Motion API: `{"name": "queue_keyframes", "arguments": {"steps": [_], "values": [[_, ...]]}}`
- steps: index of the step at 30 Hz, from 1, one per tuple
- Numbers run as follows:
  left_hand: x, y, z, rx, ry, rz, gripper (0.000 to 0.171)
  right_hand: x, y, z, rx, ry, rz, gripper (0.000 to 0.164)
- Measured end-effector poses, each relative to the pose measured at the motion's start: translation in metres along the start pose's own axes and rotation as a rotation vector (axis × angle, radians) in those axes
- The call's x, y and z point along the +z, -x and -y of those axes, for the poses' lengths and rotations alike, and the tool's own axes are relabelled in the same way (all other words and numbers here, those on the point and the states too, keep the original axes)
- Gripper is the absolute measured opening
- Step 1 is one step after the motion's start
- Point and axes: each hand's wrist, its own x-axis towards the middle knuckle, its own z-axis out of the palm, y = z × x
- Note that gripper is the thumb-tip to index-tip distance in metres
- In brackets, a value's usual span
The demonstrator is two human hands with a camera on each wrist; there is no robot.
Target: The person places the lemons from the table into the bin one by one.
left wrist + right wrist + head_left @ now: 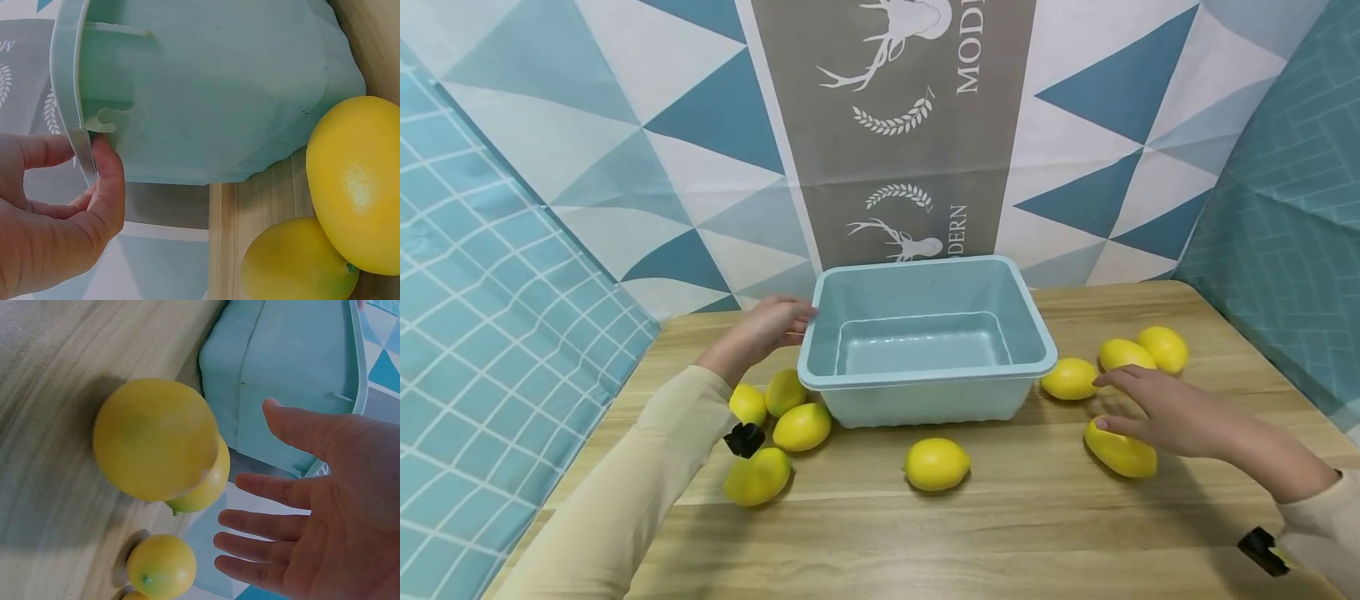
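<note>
In the head view, the blue tub (936, 402) stands upright on the wooden table (887, 542), its top facing up. Your left hand (765, 332) is at the left side of the tub, up by its rim (925, 376). Four lemons sit left of the tub, near your left sleeve (647, 458). A greenish lemon (786, 392) and a yellow lemon (802, 427) are close to the tub. A half-hidden lemon (748, 406) and a near left lemon (757, 477) are a little farther from it.

The front lemon (937, 464) lies alone on your side of the tub. Four more are right of the tub. The closest right lemon (1067, 379) is just beside it, and a pair of lemons (1163, 348) sits farther right. The near right lemon (1122, 454) is partly under your right hand (1180, 408), which reaches toward the tub. A triangle sheet (1105, 92) hangs behind the tub.

In the left wrist view, your left hand pinches the rim of the tub, with thumb and fingers on its two sides. Two lemons lie beside the tub.

In the right wrist view, your right hand has straight fingers, spread apart, near the tub. The lemons there are apart from your fingers. One looks big, near the tub, and hides part of another.
</note>
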Motion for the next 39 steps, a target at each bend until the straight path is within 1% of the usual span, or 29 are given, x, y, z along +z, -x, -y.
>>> {"name": "queue_keyframes", "arguments": {"steps": [6,15,20,26,32,39], "values": [[0.0,-0.002,0.002,0.006,-0.011,0.002,0.045,0.007,0.002,0.001,-0.009,0.035,-0.022,0.058],[0.001,-0.002,0.001,-0.023,-0.03,-0.011,0.048,0.015,0.003,0.0,-0.045,0.074,-0.07,0.043],[0.0,-0.003,0.002,-0.028,-0.002,-0.005,0.047,0.02,0.004,-0.001,-0.069,0.085,-0.083,0.036],[-0.003,-0.002,0.001,-0.028,0.066,0.013,0.048,0.023,0.006,-0.001,-0.085,0.088,-0.119,0.036],[-0.004,-0.001,-0.001,-0.037,0.069,0.034,0.051,0.025,0.006,-0.001,-0.089,0.099,-0.132,0.037],[-0.004,-0.001,-0.001,-0.051,0.08,0.033,0.051,0.028,0.009,-0.001,-0.105,0.117,-0.144,0.042]]}}
